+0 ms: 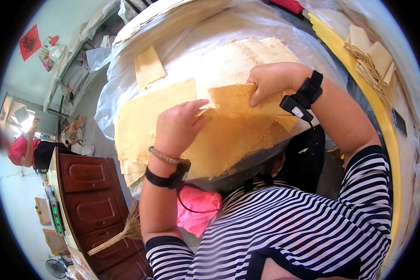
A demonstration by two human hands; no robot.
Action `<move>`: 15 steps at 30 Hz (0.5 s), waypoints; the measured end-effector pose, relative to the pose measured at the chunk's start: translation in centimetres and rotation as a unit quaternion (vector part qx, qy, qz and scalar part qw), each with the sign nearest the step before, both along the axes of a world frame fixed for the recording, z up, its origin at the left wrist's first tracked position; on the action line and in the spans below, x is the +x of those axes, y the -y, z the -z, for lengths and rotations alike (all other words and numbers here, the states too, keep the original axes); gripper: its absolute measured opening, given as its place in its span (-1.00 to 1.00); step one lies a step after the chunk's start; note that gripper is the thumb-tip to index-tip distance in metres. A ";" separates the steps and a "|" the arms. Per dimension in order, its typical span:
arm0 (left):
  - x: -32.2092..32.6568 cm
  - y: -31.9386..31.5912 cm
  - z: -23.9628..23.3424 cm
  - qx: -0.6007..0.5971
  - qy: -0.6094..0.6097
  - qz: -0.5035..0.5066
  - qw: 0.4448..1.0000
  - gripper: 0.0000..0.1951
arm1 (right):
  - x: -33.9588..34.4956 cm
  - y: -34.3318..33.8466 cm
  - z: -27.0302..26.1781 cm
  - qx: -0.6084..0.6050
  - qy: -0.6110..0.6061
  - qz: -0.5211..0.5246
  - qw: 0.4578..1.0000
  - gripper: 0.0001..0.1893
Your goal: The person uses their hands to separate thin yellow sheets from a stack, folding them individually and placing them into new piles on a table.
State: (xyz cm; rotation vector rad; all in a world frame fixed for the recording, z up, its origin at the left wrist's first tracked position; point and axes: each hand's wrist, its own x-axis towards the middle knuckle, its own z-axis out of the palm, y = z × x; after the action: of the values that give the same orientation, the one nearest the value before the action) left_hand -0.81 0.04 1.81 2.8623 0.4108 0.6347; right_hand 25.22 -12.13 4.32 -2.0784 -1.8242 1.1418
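Note:
In front of me a thin yellow sheet [234,136], which looks like tofu skin, spans the gap between my hands. Its near edge is ragged. My right hand [278,82] pinches its upper edge between thumb and fingers. At its left side, my left hand [178,127] grips a lifted corner, with the fingertips pointing right. Under my left forearm and beyond it lies a paler stack of sheets [136,119] with uneven edges. More pale sheets [266,52] lie behind my right hand, partly washed out by glare. A folded strip of sheet [149,66] rests at the far left.
Clear plastic film [108,105] drapes the work surface. On the right, folded sheets [374,59] and a phone [399,121] lie beyond a yellow edge [388,147]. To the left are a wooden cabinet [91,182], a straw broom [126,229], a person [24,150] and a dog [75,131].

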 end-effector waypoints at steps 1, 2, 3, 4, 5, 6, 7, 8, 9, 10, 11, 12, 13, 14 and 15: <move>-0.2 -0.5 0.0 -0.047 -0.031 0.000 0.998 -0.82 | 0.2 0.2 0.0 0.000 0.001 0.002 1.000 -0.66; -0.4 -1.0 0.1 -0.094 -0.062 0.001 0.994 -0.78 | 0.4 0.5 -0.1 0.031 0.009 0.010 0.999 -0.68; -0.7 -1.7 0.3 -0.093 -0.062 0.000 0.994 -0.78 | 0.5 0.6 -0.1 0.062 0.016 0.015 0.998 -0.69; -0.9 -2.4 0.6 -0.117 -0.097 -0.014 0.988 -0.77 | 0.6 0.8 -0.3 0.063 0.017 0.014 0.998 -0.69; -1.2 -3.0 0.9 -0.140 -0.133 -0.029 0.981 -0.75 | 0.8 1.0 -0.6 0.077 0.011 0.013 0.997 -0.71; -1.4 -3.6 1.0 -0.138 -0.131 -0.029 0.981 -0.75 | 1.1 1.1 -0.8 0.093 0.005 0.012 0.996 -0.73; -1.7 -4.1 1.0 -0.210 -0.115 -0.045 0.970 -0.76 | 1.5 1.4 -0.8 0.095 0.006 0.011 0.995 -0.73; -2.0 -4.7 1.0 -0.281 -0.097 -0.061 0.953 -0.76 | 2.0 1.8 -0.8 0.126 -0.008 0.021 0.992 -0.75; -2.3 -5.3 1.3 -0.280 -0.096 -0.060 0.953 -0.76 | 2.6 2.4 -0.7 0.156 -0.022 0.032 0.987 -0.76; -3.1 -5.8 1.7 -0.362 -0.052 -0.072 0.928 -0.77 | 3.2 2.9 -0.8 0.157 -0.022 0.031 0.987 -0.76; -3.9 -6.1 1.9 -0.440 -0.008 -0.085 0.894 -0.78 | 4.0 3.4 -0.9 0.184 -0.023 0.053 0.981 -0.77; -4.2 -6.1 1.8 -0.452 0.006 -0.079 0.888 -0.80 | 4.9 4.1 -0.9 0.210 -0.023 0.077 0.974 -0.78; -4.5 -6.2 2.0 -0.452 0.006 -0.077 0.888 -0.80 | 6.0 5.0 -0.8 0.211 -0.021 0.079 0.974 -0.78; -4.9 -6.6 2.3 -0.466 0.031 -0.103 0.878 -0.81 | 7.3 6.0 -0.6 0.224 -0.044 0.139 0.964 -0.73; -5.4 -6.9 2.5 -0.478 0.056 -0.132 0.867 -0.81 | 8.5 7.0 -0.4 0.238 -0.070 0.195 0.949 -0.69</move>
State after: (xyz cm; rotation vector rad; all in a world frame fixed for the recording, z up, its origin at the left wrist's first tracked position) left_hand -6.25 6.96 -0.67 1.8256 0.8240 0.4435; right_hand 33.71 -19.10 4.70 -1.8934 -1.3642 0.6480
